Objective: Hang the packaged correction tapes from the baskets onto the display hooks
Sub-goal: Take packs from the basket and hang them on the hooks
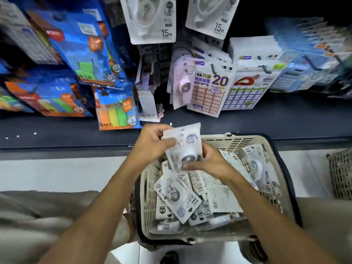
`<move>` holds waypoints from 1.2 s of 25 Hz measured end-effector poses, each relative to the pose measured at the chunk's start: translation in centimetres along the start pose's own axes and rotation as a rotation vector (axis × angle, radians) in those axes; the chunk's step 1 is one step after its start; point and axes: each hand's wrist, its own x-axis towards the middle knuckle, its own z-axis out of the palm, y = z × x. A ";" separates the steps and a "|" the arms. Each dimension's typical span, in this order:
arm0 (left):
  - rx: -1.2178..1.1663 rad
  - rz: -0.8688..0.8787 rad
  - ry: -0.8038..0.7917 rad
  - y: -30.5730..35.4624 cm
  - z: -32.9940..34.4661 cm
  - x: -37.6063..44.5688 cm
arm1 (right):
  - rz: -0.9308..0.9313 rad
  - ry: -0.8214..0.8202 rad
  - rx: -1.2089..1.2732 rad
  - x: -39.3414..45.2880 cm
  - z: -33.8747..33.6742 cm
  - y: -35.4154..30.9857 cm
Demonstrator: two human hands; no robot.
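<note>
White packaged correction tapes [182,147] sat gripped by our left hand [152,142] and right hand [206,161], fingers curled round them, above the basket's [247,139] far edge; next, we judged, came aligning a hang-hole with a hook.

The correction tape packs [182,147] that the left hand [152,143] and right hand [207,162] are gripping are showing matt white card under clear, glossy plastic blisters. The basket [150,187] is looking like slotted cream plastic, dull and scuffed, with a smooth black plastic handle [285,168] lying along its right rim. The blue packs [82,44] hanging at the display's left edge are gleaming like glossy film. The sticker sheets [209,92] are looking like paper in shiny sleeves.
</note>
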 end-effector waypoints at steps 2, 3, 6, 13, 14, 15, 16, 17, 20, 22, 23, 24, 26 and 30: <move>-0.395 -0.163 0.080 -0.3 0.0 -0.1 | 0.005 -0.053 0.119 -0.2 0.8 -1.2; -0.478 -0.249 0.052 -0.9 0.3 -0.4 | -0.006 -0.055 0.145 -0.4 1.6 -1.6; -0.440 -0.399 0.016 -2.8 0.8 -1.5 | 0.059 -0.066 0.090 -1.2 2.6 -1.7; -0.132 -0.313 0.264 -5.2 -1.6 -1.5 | 0.520 0.009 -0.794 -3.7 6.1 8.9; -0.059 -0.285 0.258 -5.4 -1.5 -1.7 | 0.489 0.026 -0.786 -3.5 5.9 8.7; 0.040 -0.243 0.250 -5.4 -1.3 -1.8 | 0.445 0.032 -0.774 -2.8 4.7 7.6; 0.153 -0.196 0.241 -5.1 -1.1 -2.0 | 0.384 0.030 -0.807 -1.9 2.8 5.8; 0.283 -0.148 0.230 -4.8 -0.9 -2.1 | 0.319 0.021 -0.900 -1.3 0.9 3.5; 0.656 -0.004 0.104 -3.9 0.0 -2.0 | 0.099 0.001 -0.992 -0.8 -3.7 -4.0; 0.587 0.005 -0.008 -3.8 0.3 -1.5 | -0.024 -0.048 -0.779 -1.3 -4.7 -7.5; 0.394 -0.059 -0.072 -3.9 0.4 -1.4 | -0.048 -0.061 -0.616 -1.5 -4.4 -8.4; 0.186 -0.153 -0.148 -3.9 0.5 -1.5 | -0.065 -0.022 -0.480 -1.6 -3.5 -8.7; -0.134 -0.311 -0.290 -3.9 1.2 -2.1 | -0.132 0.198 -0.379 -1.0 -1.4 -7.9; -0.621 -0.391 -0.398 -4.9 2.0 -2.8 | -0.230 0.415 -0.424 0.2 1.6 -5.8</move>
